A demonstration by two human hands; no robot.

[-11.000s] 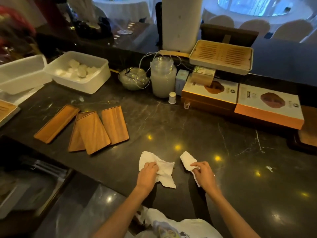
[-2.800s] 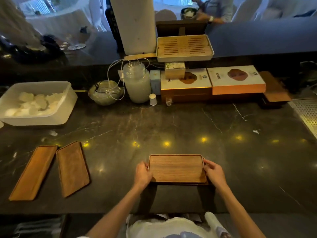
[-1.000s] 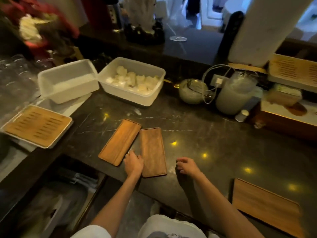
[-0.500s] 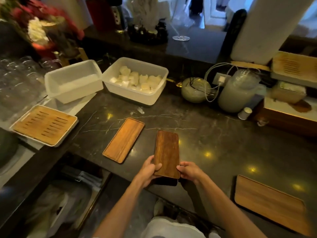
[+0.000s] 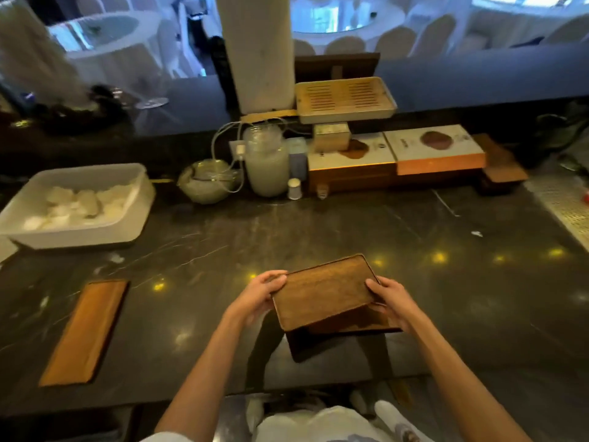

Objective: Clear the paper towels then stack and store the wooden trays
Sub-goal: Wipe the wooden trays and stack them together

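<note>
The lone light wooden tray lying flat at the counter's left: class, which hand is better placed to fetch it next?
Probably the left hand: the light wooden tray lies on its side, while the right hand could steady the dark wooden tray both hold.

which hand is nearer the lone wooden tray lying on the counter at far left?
Left. The left hand grips the held tray's left edge, on the lone tray's side; the right hand grips its far edge, farther away.

Restaurant bar counter (image 5: 318, 231), draped banquet tables (image 5: 105, 30)
</note>
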